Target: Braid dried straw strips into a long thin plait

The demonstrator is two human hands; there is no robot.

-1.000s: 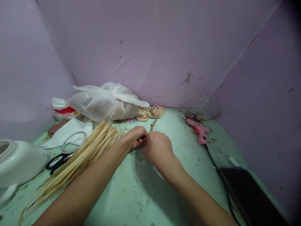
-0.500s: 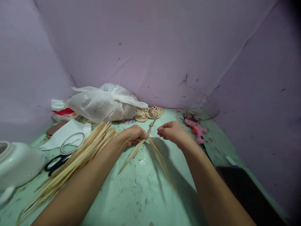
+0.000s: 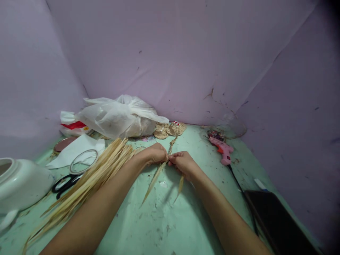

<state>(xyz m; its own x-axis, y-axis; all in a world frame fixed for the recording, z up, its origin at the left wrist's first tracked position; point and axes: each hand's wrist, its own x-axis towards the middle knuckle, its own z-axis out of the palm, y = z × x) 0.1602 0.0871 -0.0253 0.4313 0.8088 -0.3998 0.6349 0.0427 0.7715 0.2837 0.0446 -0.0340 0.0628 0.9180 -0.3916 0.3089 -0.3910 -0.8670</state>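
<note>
A narrow braid of dried straw-coloured leaf strips (image 3: 171, 143) runs from my fingers toward the back of the table. My left hand (image 3: 157, 153) is closed, pinching the braid's near end. Right beside it, my right hand (image 3: 183, 163) is closed with its fingertips on a strip at the same spot. One loose strip (image 3: 152, 186) hangs toward me below the left hand; the tip of another strip (image 3: 181, 187) shows under the right. Beyond the braid lie flat woven straw pieces (image 3: 176, 129), one with red and white bits on top.
Left of my arm lie a bundle of dried strips (image 3: 90, 180), black-handled scissors (image 3: 65, 184), a tape ring (image 3: 83, 162) and a white ceramic pot (image 3: 23, 184). A white plastic bag (image 3: 117, 117) sits behind. To the right are a pink glue gun (image 3: 224, 150) and a black flat object (image 3: 278, 219).
My right hand has moved left and down, from apart to beside my left hand, and now grips a strip. The left hand keeps its pinch on the braid.
</note>
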